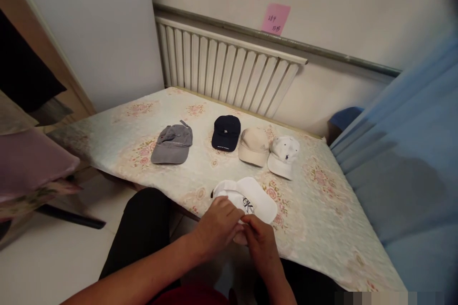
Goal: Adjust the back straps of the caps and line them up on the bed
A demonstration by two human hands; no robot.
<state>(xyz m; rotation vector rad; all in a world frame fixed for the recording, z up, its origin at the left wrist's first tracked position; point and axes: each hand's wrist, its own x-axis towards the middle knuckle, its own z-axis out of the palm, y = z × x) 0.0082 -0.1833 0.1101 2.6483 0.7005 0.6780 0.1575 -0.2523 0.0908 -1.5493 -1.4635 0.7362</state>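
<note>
A white cap point(263, 196) with a dark monogram on its front lies tilted at the near edge of the bed, its brim pointing to the right. My left hand point(219, 223) is closed on the cap's near side, its fingers folded over the crown. Beside it, my right hand point(260, 242) pinches the crown's near edge, with its fingertips close to those of my left. The hands hide that part of the cap. Farther back lie a grey cap point(172, 145), a navy cap point(226, 132), a beige cap point(254, 147) and another white cap point(285, 155) with a small dark emblem.
The caps rest on a floral bedsheet point(118, 128). A white radiator point(229, 69) runs along the wall behind. A blue curtain point(404, 162) hangs at the right, and a pink-covered seat point(36, 162) stands at the left. My dark-clad knee point(146, 219) is against the bed's edge.
</note>
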